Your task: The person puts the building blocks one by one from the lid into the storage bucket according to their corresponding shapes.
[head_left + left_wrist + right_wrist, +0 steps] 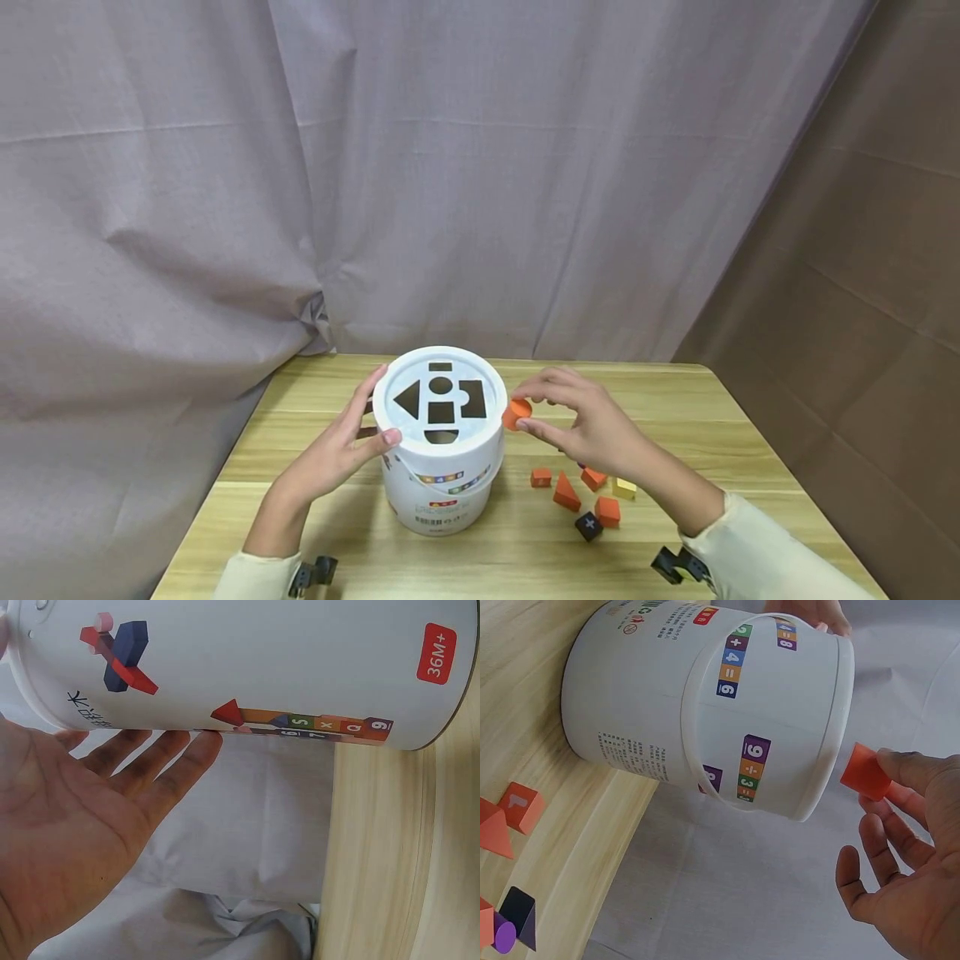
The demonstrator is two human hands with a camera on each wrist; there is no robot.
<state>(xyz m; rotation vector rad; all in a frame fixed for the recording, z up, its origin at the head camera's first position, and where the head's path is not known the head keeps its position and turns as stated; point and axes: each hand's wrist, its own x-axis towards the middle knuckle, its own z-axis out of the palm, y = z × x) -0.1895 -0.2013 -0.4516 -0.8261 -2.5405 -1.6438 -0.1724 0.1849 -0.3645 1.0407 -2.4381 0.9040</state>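
Observation:
A white bucket stands upright on the table, its lid cut with shaped holes: a triangle, a circle, rectangles, a half circle and a notched shape. My left hand rests against the bucket's left side, thumb on the rim; in the left wrist view its fingers lie nearly straight along the wall. Between thumb and fingertips my right hand pinches an orange cylinder block, just right of the lid's rim. The right wrist view shows the cylinder apart from the bucket.
Right of the bucket lie several loose blocks: an orange triangle block, orange cubes, a dark cube with a plus sign and a yellow block. A purple cylinder shows in the right wrist view. A grey curtain hangs behind.

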